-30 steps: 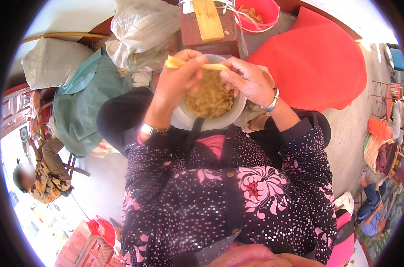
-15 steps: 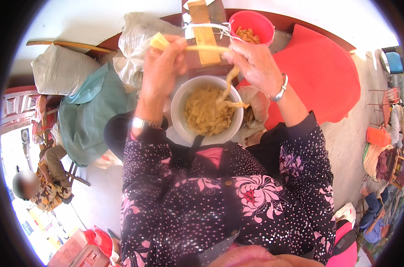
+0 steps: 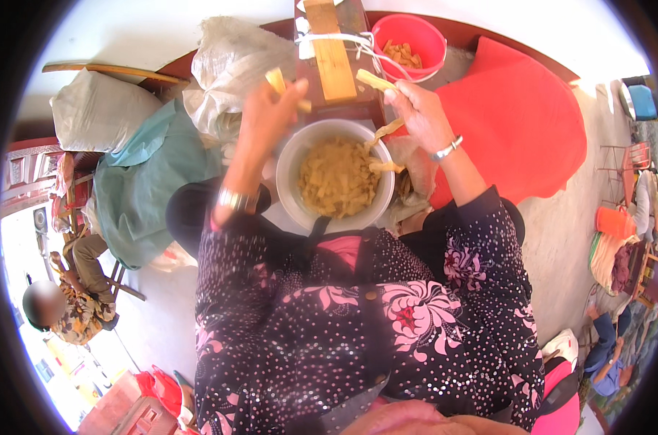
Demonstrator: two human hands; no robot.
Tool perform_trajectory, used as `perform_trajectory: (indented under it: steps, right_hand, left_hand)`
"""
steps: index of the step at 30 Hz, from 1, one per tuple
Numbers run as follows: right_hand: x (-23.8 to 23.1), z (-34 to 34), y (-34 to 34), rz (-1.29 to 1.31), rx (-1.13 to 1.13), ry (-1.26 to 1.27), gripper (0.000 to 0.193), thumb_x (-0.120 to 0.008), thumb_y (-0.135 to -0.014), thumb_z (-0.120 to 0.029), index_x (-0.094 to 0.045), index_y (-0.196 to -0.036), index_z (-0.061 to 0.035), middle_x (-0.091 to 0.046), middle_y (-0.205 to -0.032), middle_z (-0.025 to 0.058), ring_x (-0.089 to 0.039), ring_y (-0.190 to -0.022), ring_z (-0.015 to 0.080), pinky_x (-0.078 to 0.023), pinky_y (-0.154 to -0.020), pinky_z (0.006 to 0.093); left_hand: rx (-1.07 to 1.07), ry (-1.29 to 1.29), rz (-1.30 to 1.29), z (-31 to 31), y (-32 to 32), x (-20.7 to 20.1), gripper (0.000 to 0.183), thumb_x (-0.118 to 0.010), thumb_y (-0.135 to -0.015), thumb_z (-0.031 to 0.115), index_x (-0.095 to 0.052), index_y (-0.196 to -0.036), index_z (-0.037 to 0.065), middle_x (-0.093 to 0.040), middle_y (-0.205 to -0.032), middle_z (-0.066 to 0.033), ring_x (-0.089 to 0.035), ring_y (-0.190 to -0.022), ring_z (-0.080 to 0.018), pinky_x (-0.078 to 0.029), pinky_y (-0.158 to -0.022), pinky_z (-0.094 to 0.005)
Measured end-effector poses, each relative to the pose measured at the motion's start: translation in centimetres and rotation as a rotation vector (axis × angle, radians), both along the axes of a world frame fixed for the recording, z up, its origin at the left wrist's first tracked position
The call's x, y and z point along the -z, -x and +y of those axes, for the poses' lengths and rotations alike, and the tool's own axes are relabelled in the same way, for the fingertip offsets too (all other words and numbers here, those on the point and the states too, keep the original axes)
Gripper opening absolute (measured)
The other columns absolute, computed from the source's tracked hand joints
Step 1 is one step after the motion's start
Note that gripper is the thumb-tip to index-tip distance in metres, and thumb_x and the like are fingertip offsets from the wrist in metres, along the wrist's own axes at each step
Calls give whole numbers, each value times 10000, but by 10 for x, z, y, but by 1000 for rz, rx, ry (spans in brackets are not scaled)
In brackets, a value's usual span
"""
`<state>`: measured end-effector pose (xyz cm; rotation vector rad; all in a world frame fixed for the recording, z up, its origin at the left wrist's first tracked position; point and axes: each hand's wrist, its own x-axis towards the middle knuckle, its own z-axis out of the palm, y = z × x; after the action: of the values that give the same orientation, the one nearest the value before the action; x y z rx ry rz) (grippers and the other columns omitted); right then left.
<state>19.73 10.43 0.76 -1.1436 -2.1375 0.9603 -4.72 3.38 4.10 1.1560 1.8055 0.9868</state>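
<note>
My left hand (image 3: 264, 119) is closed on a pale yellow strip (image 3: 275, 81), raised above the left rim of a white basin (image 3: 287, 187). On the other side, my right hand (image 3: 423, 116) pinches another yellow strip (image 3: 376, 80). A twisted tan length (image 3: 388, 130) trails below the right hand toward the basin's right edge, where an end lies over the rim; its upper end is partly hidden by the hand. Many short yellow pieces (image 3: 336, 177) fill much of the basin, which stands between my knees.
Beyond the basin is a dark bench with a wooden board (image 3: 330, 65) and white cord on it. A pink bucket (image 3: 434, 40) holds tan pieces. Red cloth (image 3: 514, 123) spreads to the right; sacks (image 3: 100, 116) stand left. A person (image 3: 82, 290) sits far left.
A strip was stretched between my two hands; now they are apart, each with a piece. My left hand has lowered slightly, and my right has moved a little down.
</note>
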Motion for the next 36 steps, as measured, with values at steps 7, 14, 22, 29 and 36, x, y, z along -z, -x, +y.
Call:
perform_trajectory:
  steps: [7, 14, 22, 29, 36]
  right_hand:
    - [-8, -106, 35, 187, -407, -110, 203, -514, -919, -282, -576, -984, -100, -583, -817, 96, -594, -670, 269, -465, -574, 357]
    - [4, -178, 48, 421, -709, 104, 170, -573, -885, -266, -545, -832, -107, -541, -689, 103, -563, -634, 292, -425, -545, 395]
    - [21, -134, 52, 636, 50, -3, 165, -557, -890, -178, -523, -807, -40, -521, -696, 139, -539, -643, 334, -411, -550, 411]
    - [24, -128, 56, 516, -15, 314, 311, -511, -887, -291, -551, -753, -13, -525, -633, 185, -529, -606, 375, -403, -553, 414]
    - [27, -111, 33, 413, -400, 379, 442, -472, -888, -379, -553, -675, 0, -442, -559, 138, -438, -526, 236, -386, -544, 359]
  left_hand:
    - [141, 313, -507, -97, -32, 65, 435, -511, -932, 393, -550, -1090, -11, -630, -794, -73, -545, -579, -77, -471, -496, -231]
    - [54, 511, -1404, -93, -51, 66, 330, -425, -986, 301, -512, -1083, -2, -485, -684, 24, -388, -520, -45, -391, -482, -188]
    - [96, 212, -929, -104, -30, 48, 148, -433, -899, 114, -540, -862, 19, -401, -556, 45, -295, -407, -25, -220, -355, -177]
    - [114, -82, 118, -117, -46, 15, 41, -646, -793, 24, -617, -822, 29, -584, -707, -29, -562, -559, -111, -434, -498, -247]
    - [302, -553, 569, -122, -61, 6, 164, -682, -742, 5, -616, -890, 32, -613, -940, -101, -597, -697, -216, -483, -612, -283]
